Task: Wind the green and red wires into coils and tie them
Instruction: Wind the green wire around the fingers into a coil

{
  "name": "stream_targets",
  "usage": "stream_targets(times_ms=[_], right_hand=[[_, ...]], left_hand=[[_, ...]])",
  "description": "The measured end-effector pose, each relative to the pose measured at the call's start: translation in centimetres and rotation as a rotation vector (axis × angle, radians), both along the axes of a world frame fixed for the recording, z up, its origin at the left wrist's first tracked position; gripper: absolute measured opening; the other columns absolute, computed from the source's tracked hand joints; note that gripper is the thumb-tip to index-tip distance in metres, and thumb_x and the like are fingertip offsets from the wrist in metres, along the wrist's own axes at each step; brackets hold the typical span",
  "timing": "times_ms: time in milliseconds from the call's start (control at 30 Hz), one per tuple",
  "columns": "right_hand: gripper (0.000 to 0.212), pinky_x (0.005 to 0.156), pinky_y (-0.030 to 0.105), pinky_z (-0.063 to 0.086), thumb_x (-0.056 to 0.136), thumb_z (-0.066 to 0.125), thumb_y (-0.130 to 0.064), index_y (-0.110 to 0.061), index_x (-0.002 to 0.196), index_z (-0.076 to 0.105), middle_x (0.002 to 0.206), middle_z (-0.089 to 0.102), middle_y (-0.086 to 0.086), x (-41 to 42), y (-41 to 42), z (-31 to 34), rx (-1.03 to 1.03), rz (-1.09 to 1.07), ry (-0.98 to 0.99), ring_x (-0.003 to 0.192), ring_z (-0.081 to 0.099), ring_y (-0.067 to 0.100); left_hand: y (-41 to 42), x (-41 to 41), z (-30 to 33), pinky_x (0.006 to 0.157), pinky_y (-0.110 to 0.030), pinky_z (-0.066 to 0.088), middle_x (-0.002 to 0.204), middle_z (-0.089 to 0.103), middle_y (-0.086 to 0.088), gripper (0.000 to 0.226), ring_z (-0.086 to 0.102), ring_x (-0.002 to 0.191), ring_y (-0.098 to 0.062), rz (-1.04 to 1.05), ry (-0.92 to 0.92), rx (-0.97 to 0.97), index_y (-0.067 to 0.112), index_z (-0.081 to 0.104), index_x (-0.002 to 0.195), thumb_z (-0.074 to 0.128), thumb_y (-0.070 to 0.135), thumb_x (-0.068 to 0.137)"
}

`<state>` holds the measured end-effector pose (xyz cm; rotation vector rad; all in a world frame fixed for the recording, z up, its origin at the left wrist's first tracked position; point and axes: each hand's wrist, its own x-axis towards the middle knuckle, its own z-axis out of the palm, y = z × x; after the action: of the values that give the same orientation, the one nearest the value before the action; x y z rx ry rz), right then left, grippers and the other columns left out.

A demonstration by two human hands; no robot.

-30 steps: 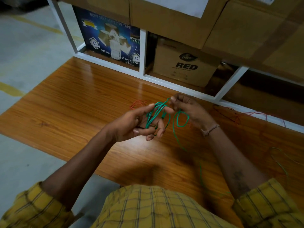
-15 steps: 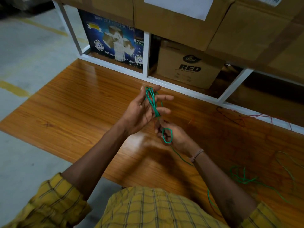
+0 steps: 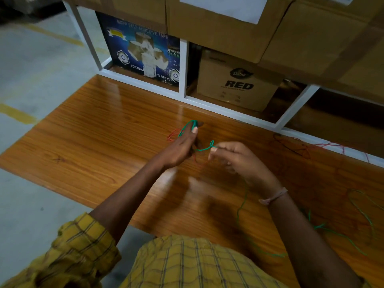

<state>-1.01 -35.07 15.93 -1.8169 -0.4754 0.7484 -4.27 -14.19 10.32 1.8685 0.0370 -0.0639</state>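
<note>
A thin green wire (image 3: 202, 149) is looped as a small coil over the fingers of my left hand (image 3: 182, 145), which is held above the wooden table (image 3: 93, 134). My right hand (image 3: 236, 161) pinches the same green wire just to the right of the coil, and the strand between the hands is taut. The rest of the green wire trails under my right wrist and across the table to the lower right. A red wire (image 3: 172, 135) lies on the table behind my left hand, partly hidden by it.
More red wire (image 3: 324, 145) lies tangled by the white shelf frame (image 3: 228, 113) at the right. Cardboard boxes (image 3: 236, 84) and a blue tape box (image 3: 143, 53) fill the shelf behind the table. Grey floor lies to the left.
My right hand has come up from below the left hand to its right side, pulling the green wire sideways. My left hand has tilted forward, fingers pointing away.
</note>
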Motion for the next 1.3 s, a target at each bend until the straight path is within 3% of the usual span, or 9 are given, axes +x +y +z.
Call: stream_targets(times_ms=[167, 267, 433, 600, 767, 933, 1000, 1167, 1300], right_hand=[[0.037, 0.046, 0.016, 0.025, 0.111, 0.047, -0.022, 0.003, 0.100, 0.072, 0.055, 0.037, -0.008, 1.6, -0.3, 1.5, -0.012, -0.055, -0.157, 0.046, 0.029, 0.004], [0.037, 0.052, 0.010, 0.039, 0.111, 0.045, -0.013, 0.014, 0.101, 0.069, 0.046, 0.052, -0.020, 2.5, -0.2, 2.7, -0.008, -0.045, -0.247, 0.045, 0.050, -0.003], [0.037, 0.048, 0.009, 0.034, 0.109, 0.050, -0.016, 0.012, 0.095, 0.068, 0.046, 0.045, -0.018, 4.0, -0.3, 2.4, 0.062, -0.121, -0.234, 0.042, 0.042, -0.001], [0.037, 0.053, 0.008, 0.034, 0.109, 0.051, -0.014, 0.015, 0.090, 0.065, 0.046, 0.047, -0.019, 4.4, 0.2, 1.5, 0.081, -0.148, -0.288, 0.046, 0.045, -0.002], [0.031, 0.052, 0.009, 0.031, 0.109, 0.051, -0.019, -0.001, 0.089, 0.067, 0.048, 0.050, -0.020, 5.7, 0.8, 0.3, 0.062, -0.223, -0.303, 0.046, 0.047, -0.002], [0.027, 0.077, 0.031, 0.050, 0.101, 0.067, -0.026, -0.001, 0.093, 0.073, 0.081, 0.075, -0.004, 6.8, 0.9, -2.8, -0.005, -0.282, -0.273, 0.076, 0.064, -0.003], [0.022, 0.064, 0.025, 0.046, 0.102, 0.066, -0.021, -0.001, 0.098, 0.072, 0.072, 0.069, -0.003, 6.2, 0.9, -4.1, -0.010, -0.266, -0.182, 0.061, 0.058, -0.006], [0.029, 0.048, 0.023, 0.025, 0.110, 0.051, -0.027, -0.015, 0.090, 0.069, 0.064, 0.045, -0.003, 2.3, 1.1, -7.3, -0.093, -0.127, -0.051, 0.049, 0.036, 0.003], [0.032, 0.051, 0.028, 0.034, 0.111, 0.048, -0.023, -0.004, 0.098, 0.070, 0.061, 0.049, 0.003, -0.7, 1.4, -6.7, -0.167, 0.069, -0.117, 0.049, 0.043, 0.009]], left_hand=[[-1.0, -0.9, -0.5, 0.065, -0.029, 0.039, 0.072, 0.056, -0.005, 0.034, 0.046, 0.060, -0.009, -0.143, 0.073, -0.061, 0.031, 0.044, 0.137, 0.022, 0.046, 0.115], [-1.5, -1.5, -0.8, 0.064, -0.031, 0.037, 0.066, 0.052, 0.007, 0.039, 0.044, 0.060, -0.010, -0.168, 0.085, -0.028, 0.028, 0.047, 0.136, 0.029, 0.051, 0.112], [-1.1, -2.2, -0.6, 0.062, -0.036, 0.040, 0.069, 0.048, 0.012, 0.027, 0.045, 0.061, -0.010, -0.089, -0.086, 0.136, 0.025, 0.056, 0.109, 0.035, 0.042, 0.113], [-0.9, -2.4, -2.0, 0.080, -0.052, 0.052, 0.088, 0.061, 0.009, 0.037, 0.061, 0.080, -0.021, -0.080, -0.122, 0.342, 0.025, 0.055, 0.113, 0.032, 0.053, 0.110], [-2.2, -2.9, -0.2, 0.053, -0.024, 0.034, 0.062, 0.054, 0.019, 0.033, 0.041, 0.054, -0.002, -0.073, -0.027, -0.041, 0.007, 0.059, 0.119, 0.036, 0.030, 0.117], [-2.8, -2.8, 1.4, 0.051, -0.029, 0.018, 0.058, 0.035, 0.003, 0.049, 0.022, 0.049, -0.009, -0.130, 0.134, -0.605, 0.013, 0.061, 0.133, 0.024, 0.040, 0.116], [-2.4, -2.6, 1.9, 0.055, -0.031, 0.018, 0.060, 0.046, -0.003, 0.061, 0.020, 0.049, -0.011, -0.226, 0.154, -0.817, 0.010, 0.057, 0.142, 0.015, 0.045, 0.114], [-1.7, -1.7, 2.7, 0.065, -0.029, 0.042, 0.100, 0.075, -0.018, 0.056, 0.051, 0.059, -0.013, -0.179, 0.098, -1.025, 0.006, 0.039, 0.158, 0.021, 0.033, 0.113], [-0.6, -0.7, 3.2, 0.085, -0.033, 0.061, 0.145, 0.063, -0.021, 0.042, 0.074, 0.109, -0.026, -0.175, 0.044, -1.001, 0.015, 0.042, 0.152, 0.027, 0.031, 0.117]])
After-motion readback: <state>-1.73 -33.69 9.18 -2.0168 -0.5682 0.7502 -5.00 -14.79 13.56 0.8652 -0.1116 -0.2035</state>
